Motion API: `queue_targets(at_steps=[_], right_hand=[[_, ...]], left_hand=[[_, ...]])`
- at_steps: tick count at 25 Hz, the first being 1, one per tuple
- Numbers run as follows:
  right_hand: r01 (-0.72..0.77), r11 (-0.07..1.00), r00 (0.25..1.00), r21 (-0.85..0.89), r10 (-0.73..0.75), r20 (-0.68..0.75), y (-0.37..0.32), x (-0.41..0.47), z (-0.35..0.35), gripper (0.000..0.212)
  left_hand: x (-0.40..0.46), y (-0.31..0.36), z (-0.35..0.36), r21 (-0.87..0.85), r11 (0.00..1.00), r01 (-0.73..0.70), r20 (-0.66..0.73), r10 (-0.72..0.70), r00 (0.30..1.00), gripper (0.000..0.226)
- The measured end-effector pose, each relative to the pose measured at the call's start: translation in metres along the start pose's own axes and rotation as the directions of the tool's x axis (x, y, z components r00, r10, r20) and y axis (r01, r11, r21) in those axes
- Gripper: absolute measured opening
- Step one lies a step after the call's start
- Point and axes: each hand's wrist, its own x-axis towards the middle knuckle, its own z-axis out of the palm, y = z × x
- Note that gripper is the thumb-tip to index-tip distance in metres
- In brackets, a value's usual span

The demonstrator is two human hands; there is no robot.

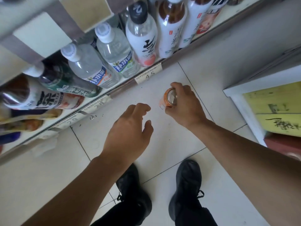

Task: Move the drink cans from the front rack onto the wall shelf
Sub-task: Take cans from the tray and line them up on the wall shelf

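Forearms, two, bare, entering from 7 and 4 o'clock; nearest the camera.

Black shoes, one pair, at 6 o'clock on the white tiled floor, below the arms.

Left hand, centre of view: fingers loosely curled and apart, holding nothing, hovering over the floor just beside the other hand.

Right hand, at 1 o'clock of the left: fingers and thumb wrapped round an orange drink can, gripped near its top rim. Can top faces the camera, silver lid visible. Can is carried in the air, clear of any shelf, near the shelf edge.

Shelf, running from 9 to 1 o'clock: stocked with plastic bottles, among them two clear water bottles with white caps and tall white-labelled bottles. Price tags on its front lip, one reading 4.5. No cans visible on the part in view.

Yellow carton, at 3 o'clock, in a white-framed unit; whether this is the front rack cannot be told.

Task status, judged: one can in hand, in transit, not yet placed. Cans already moved, and cans left on the rack, are outside the view, so the count cannot be given. Remaining for this can: set it upright on the wall shelf.
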Motion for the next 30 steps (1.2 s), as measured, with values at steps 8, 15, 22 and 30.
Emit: queue_targets(at_steps=[8,15,22,30], right_hand=[[0.120,0.885,0.982,0.451,-0.040,-0.184,-0.129,-0.126,-0.254,0.071],[0.355,0.627,0.934,0.693,-0.208,-0.289,-0.271,-0.207,-0.454,0.064],[0.432,0.613,0.900,0.662,-0.247,-0.359,-0.385,-0.284,-0.554,0.066],[0.569,0.580,0.822,0.583,-0.415,-0.390,-0.506,-0.335,-0.632,0.045]], left_hand=[[-0.039,0.123,-0.146,-0.291,0.948,-0.126,0.131,0.170,0.977,0.084],[-0.106,0.251,-0.321,-0.680,0.721,-0.131,0.146,0.307,0.940,0.068],[-0.176,0.347,-0.497,-0.801,0.481,-0.358,-0.143,0.428,0.893,0.068],[-0.240,0.381,-0.631,-0.771,0.368,-0.520,-0.328,0.470,0.820,0.074]])
